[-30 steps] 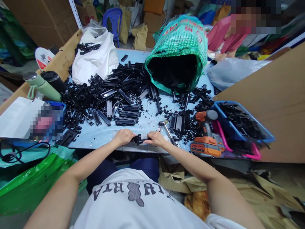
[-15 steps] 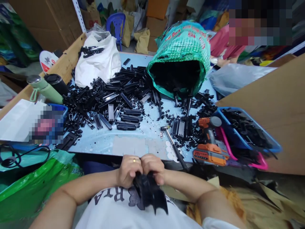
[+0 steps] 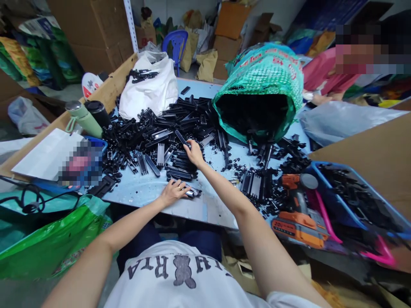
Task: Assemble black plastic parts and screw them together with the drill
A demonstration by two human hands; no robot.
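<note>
Near the front edge of the table, my left hand is closed over a dark, shiny plastic part lying on the surface. My right hand reaches further in and grips one end of a long black plastic bar with rounded ends, at the edge of the big heap. Under and beside that hand lies a stack of similar black bars. Left of the stack is a flat slotted black piece.
A green woven sack lies with its mouth toward me. An orange cordless drill and a blue basket of black parts stand at right. Two drink bottles and a white bag are at left. Another person's sleeve shows behind.
Both hands have moved from in front of my chest to the table. The dark part came down to the table edge under my left hand; my right hand reached forward and took a bar.
</note>
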